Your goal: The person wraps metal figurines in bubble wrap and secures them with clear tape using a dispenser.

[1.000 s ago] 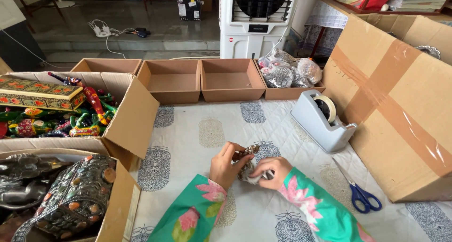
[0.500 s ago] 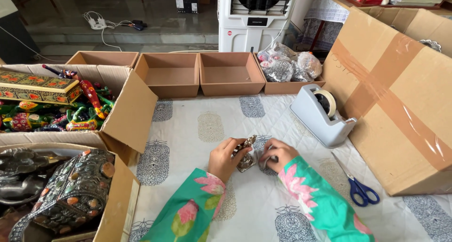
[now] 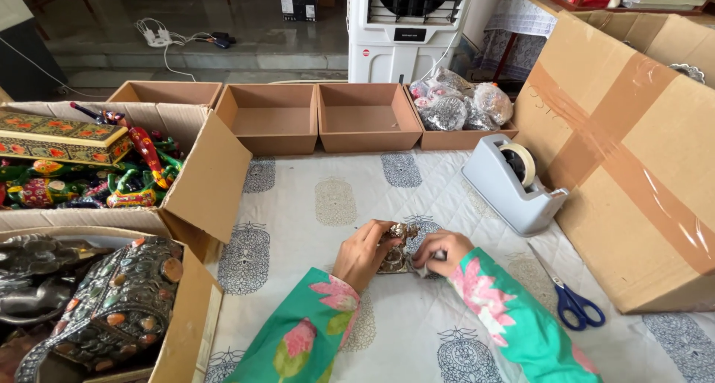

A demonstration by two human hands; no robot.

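A small ornate metal figurine (image 3: 395,250), silvery-bronze and upright, stands on the white block-printed tablecloth (image 3: 335,197) near the front edge, caught between both hands. Its long axis runs roughly vertical, the top tilted slightly toward the left hand (image 3: 363,250), which closes around its left side with fingers curled onto the upper part. The right hand (image 3: 441,250) presses in from the other side, fingers bent over a bit of clear wrapping at the figurine's base; how firmly it grips cannot be told. Both hands touch the piece, the left having the fuller hold.

Well to the right lie blue-handled scissors (image 3: 570,301), and beyond them a grey tape dispenser (image 3: 514,185) beside a large taped cardboard carton (image 3: 633,152). Across the far edge sit shallow open brown cardboard boxes (image 3: 313,118), one holding wrapped silvery items (image 3: 454,103). To the left, cartons hold painted wooden toys (image 3: 89,174) and a stone-studded metal piece (image 3: 112,301).
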